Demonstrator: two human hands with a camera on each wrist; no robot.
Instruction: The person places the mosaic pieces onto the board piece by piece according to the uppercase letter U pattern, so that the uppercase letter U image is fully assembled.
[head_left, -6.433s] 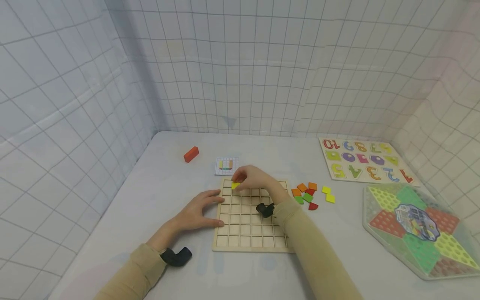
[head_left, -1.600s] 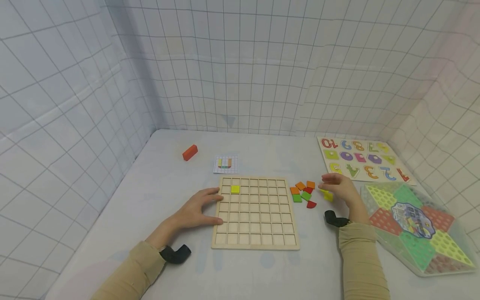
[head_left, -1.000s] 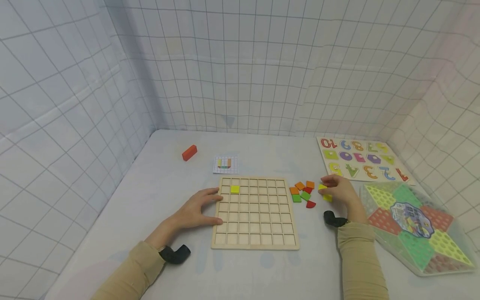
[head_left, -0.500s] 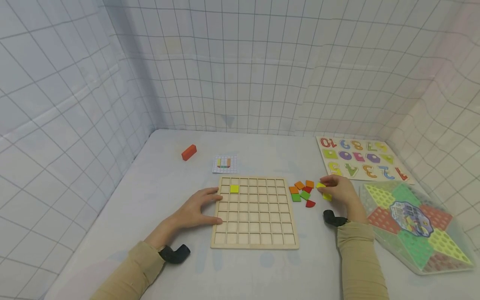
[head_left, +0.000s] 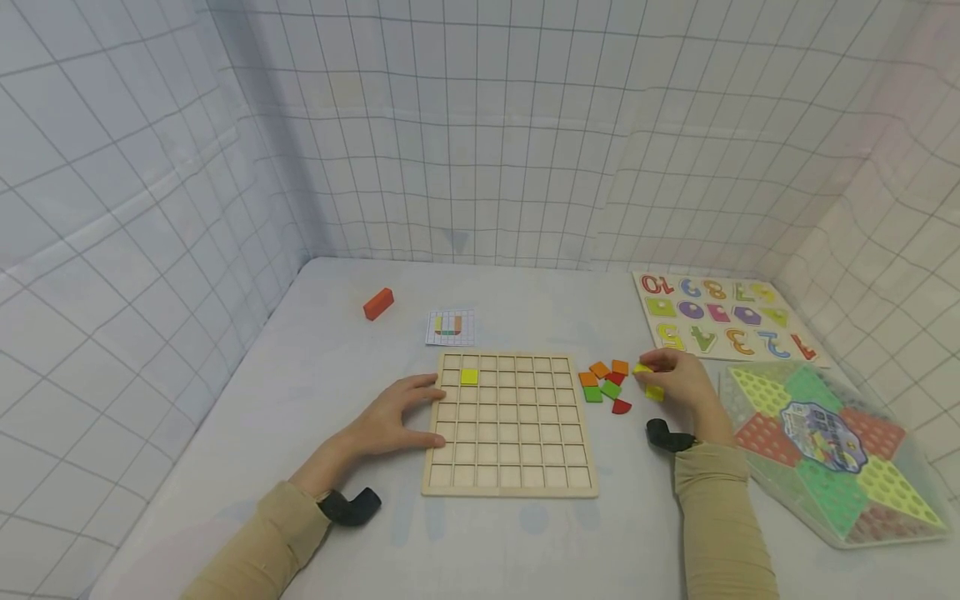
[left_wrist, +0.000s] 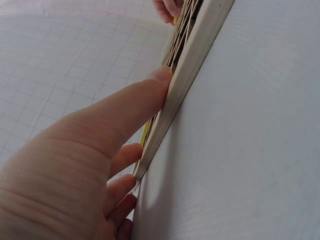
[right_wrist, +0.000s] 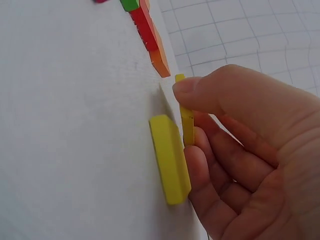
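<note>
My right hand (head_left: 681, 382) pinches a thin yellow square tile (right_wrist: 187, 129) between thumb and fingers, right of the board. Close beside it lies a second yellow tile (right_wrist: 167, 162) on the table, near the curled lower fingers. The wooden grid board (head_left: 510, 433) lies flat in the middle, and one yellow tile (head_left: 469, 377) sits in a cell near its upper left corner. With fingers spread, my left hand (head_left: 386, 421) rests against the board's left edge. The left wrist view shows its thumb (left_wrist: 155, 82) touching the wooden rim (left_wrist: 187, 75).
Orange, green and red tiles (head_left: 611, 389) lie right of the board. Behind it are a pattern card (head_left: 451, 327) and a red block (head_left: 378, 304). A number puzzle board (head_left: 720, 317) and a clear-lidded board game box (head_left: 832, 450) occupy the right side.
The right hand has left the board, where a yellow tile now sits in a cell, and moved right to take hold of another yellow tile. The left hand stays at the board's edge.
</note>
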